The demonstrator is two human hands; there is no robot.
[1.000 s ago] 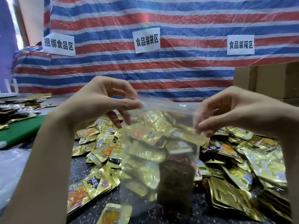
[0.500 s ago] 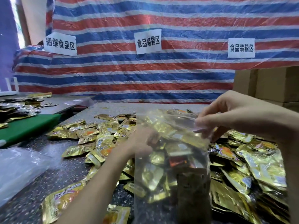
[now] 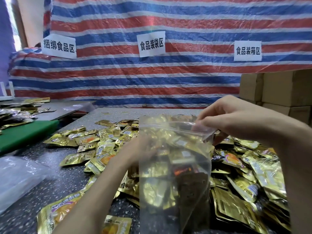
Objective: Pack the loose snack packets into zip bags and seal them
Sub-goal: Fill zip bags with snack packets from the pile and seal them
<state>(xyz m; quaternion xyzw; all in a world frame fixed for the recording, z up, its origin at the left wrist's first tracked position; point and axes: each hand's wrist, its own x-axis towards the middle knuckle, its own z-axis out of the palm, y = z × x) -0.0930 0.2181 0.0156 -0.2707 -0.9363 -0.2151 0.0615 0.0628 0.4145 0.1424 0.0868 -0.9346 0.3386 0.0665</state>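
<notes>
The right grip (image 3: 226,119) is up at the far right corner of a clear zip bag (image 3: 175,176). Its thumb and curled fingertips (image 3: 198,123) pinch the bag's rim there, and the bag hangs upright from that pinch over the middle of the counter (image 3: 55,181). The mouth stands open, front lip apart from back lip. Inside is a heap of gold snack packets.

The left grip (image 3: 140,152) sits at the bag's left edge, about halfway down. It is smeared by motion and partly veiled by the plastic, so I cannot tell whether its fingers are spread or pinching anything.

Loose snack packets (image 3: 101,149), gold foil with orange prints, lie scattered on the dark speckled counter to the left of the bag and are piled thick to its right.

At the near left lies a stack of clear bags (image 3: 18,174), with a green board (image 3: 25,134) beyond it. A second counter (image 3: 70,107) further left carries more foil packets. Cardboard boxes (image 3: 287,88) are stacked at the right. Behind everything hangs a red, white and blue striped tarp (image 3: 152,78) bearing three white paper signs (image 3: 151,43) with Chinese lettering.
</notes>
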